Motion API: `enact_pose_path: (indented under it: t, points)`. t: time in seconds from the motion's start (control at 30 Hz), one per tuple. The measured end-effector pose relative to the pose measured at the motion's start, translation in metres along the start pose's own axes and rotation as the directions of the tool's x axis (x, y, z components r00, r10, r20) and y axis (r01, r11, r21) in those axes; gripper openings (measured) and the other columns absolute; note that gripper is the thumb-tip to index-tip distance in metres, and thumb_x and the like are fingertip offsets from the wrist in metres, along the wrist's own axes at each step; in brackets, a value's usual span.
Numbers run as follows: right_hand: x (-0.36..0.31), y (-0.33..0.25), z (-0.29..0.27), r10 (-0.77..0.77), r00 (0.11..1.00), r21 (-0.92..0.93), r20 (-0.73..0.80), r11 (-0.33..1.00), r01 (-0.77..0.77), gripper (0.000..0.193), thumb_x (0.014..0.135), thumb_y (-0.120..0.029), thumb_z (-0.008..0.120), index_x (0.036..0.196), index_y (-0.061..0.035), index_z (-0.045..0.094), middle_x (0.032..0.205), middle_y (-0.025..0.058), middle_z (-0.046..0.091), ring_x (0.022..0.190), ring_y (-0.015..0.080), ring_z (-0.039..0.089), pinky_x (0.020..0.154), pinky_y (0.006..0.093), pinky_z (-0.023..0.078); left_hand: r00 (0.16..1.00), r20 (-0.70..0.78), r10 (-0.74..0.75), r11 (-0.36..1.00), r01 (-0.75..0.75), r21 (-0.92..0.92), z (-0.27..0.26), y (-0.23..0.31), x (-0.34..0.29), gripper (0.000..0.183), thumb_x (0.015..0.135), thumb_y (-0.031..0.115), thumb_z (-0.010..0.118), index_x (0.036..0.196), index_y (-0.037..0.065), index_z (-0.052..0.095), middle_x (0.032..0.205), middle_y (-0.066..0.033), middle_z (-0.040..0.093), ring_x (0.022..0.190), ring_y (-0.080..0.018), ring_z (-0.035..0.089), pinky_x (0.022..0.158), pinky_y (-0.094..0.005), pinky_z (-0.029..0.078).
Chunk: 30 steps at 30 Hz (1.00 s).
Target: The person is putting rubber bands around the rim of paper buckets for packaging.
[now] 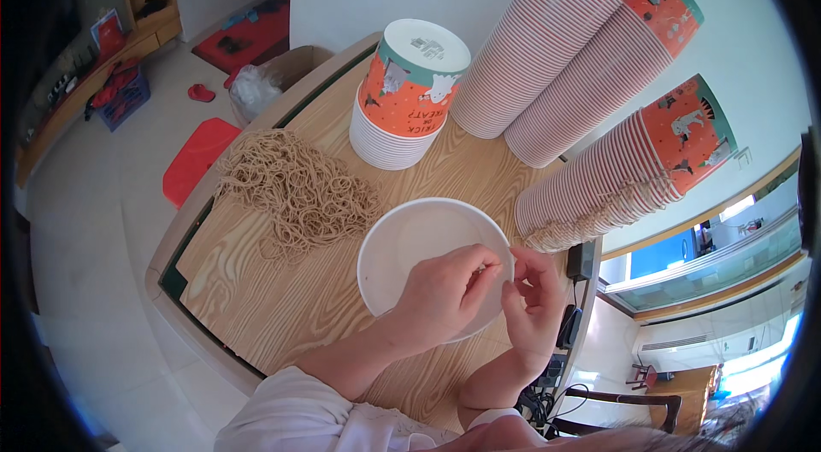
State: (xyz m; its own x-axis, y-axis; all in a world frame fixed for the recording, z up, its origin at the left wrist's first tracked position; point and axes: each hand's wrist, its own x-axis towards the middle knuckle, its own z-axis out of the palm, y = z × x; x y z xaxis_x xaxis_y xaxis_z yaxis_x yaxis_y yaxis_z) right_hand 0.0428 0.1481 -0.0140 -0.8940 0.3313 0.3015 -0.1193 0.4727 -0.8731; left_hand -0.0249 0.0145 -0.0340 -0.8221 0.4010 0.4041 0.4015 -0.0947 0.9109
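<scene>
A white paper bucket (402,238) stands mouth up on the wooden table in front of me, its inside bare. My left hand (449,285) is over its opening, thumb and forefinger pinched together close to the right rim; what lies between them, if anything, is too small to see. My right hand (534,307) is at that rim, thumb and curled fingers closed on the bucket's edge. Left of the bucket lies a tangled heap of thin tan cords (299,191). Behind it, a short upside-down stack of orange and green patterned paper buckets (402,110) stands apart.
Two tall stacks of nested buckets (534,33) (607,71) lean by the wall. A third stack (607,170), at the right, has tan cords along its side. Black adapters and cables (543,401) crowd the table's right edge. A red stool (201,159) stands beyond the left edge.
</scene>
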Motion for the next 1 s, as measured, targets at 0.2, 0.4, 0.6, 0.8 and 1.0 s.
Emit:
enact_pose_path:
  t: [0.2,0.4,0.6,0.8,1.0]
  points:
    - [-0.001,-0.006,0.000,0.008,1.000,-0.025,-0.010,1.000,-0.008,0.041,0.073,0.014,0.055,0.111,-0.0013,0.060,0.089,0.0029,0.049,0.079,0.0085,0.051,0.068,0.0193,0.046,1.000,0.000,0.013,0.998,-0.013,0.067,0.003,-0.001,0.002,0.014,0.092,0.013,0.056,0.084,0.002,0.054,0.070,-0.0149,0.058,0.061,-0.0322,0.058,0.054,-0.0381,0.044]
    - [-0.001,-0.009,0.003,-0.017,1.000,-0.043,-0.013,0.999,0.017,0.040,0.073,0.013,0.055,0.110,-0.0018,0.061,0.089,0.0038,0.049,0.079,0.0091,0.052,0.068,0.0199,0.047,0.993,0.103,-0.060,0.993,0.049,0.103,-0.002,0.002,0.001,0.016,0.095,0.015,0.051,0.086,0.002,0.051,0.066,-0.0163,0.055,0.061,-0.0360,0.056,0.053,-0.0402,0.041]
    - [0.000,-0.008,0.005,-0.091,0.996,-0.137,-0.004,0.986,0.089,0.030,0.074,0.011,0.057,0.100,-0.0010,0.065,0.089,0.0064,0.054,0.075,0.0118,0.055,0.064,0.0218,0.047,0.987,0.111,-0.119,0.991,0.125,-0.047,-0.001,0.000,-0.001,0.014,0.096,0.014,0.049,0.087,0.003,0.049,0.067,-0.0162,0.054,0.061,-0.0341,0.056,0.054,-0.0388,0.041]
    - [0.006,0.004,-0.002,0.059,0.992,-0.222,0.112,0.975,-0.033,0.025,0.077,0.009,0.058,0.100,-0.0005,0.063,0.092,0.0054,0.056,0.082,0.0118,0.057,0.067,0.0210,0.048,0.990,0.114,-0.079,0.997,0.080,0.003,-0.002,-0.004,0.001,0.011,0.093,0.012,0.055,0.088,0.002,0.050,0.073,-0.0133,0.058,0.063,-0.0279,0.057,0.058,-0.0360,0.044]
    - [0.011,0.013,-0.007,0.026,0.995,-0.345,0.092,0.939,0.007,0.029,0.073,0.003,0.068,0.101,-0.0018,0.064,0.093,0.0075,0.057,0.079,0.0166,0.059,0.072,0.0264,0.049,0.994,0.094,-0.051,0.998,0.049,0.028,-0.003,-0.010,0.002,0.010,0.091,0.011,0.057,0.091,0.002,0.053,0.076,-0.0111,0.059,0.065,-0.0249,0.058,0.059,-0.0346,0.045]
